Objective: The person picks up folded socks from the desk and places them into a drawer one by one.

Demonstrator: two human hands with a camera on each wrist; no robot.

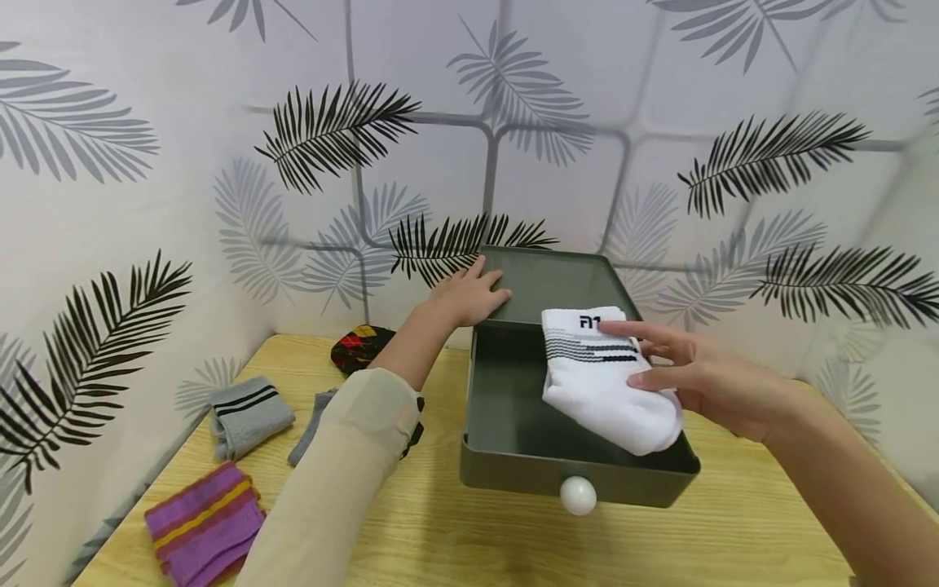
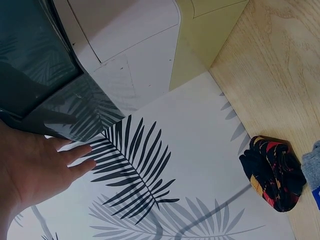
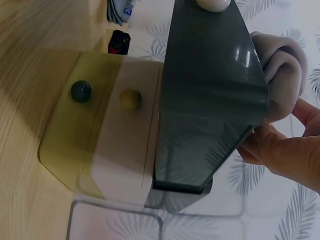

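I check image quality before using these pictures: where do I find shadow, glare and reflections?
Head view: bright, with a soft shadow on the table under the open drawer; left wrist view: dimmer overall; right wrist view: small glare spots on the drawer's glossy front, and faint leaf reflections on its side.

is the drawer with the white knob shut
No, the drawer is pulled out, its inside showing beneath the white sock in the right hand.

On the white sock [image 1: 605,403] in your right hand [image 1: 704,375], you can see a short dark mark [image 1: 589,322] resembling "A1", too stylized to be sure. To your left, a gray sock's [image 3: 117,12] blue label [image 3: 128,9] bears a pale character too small to read.
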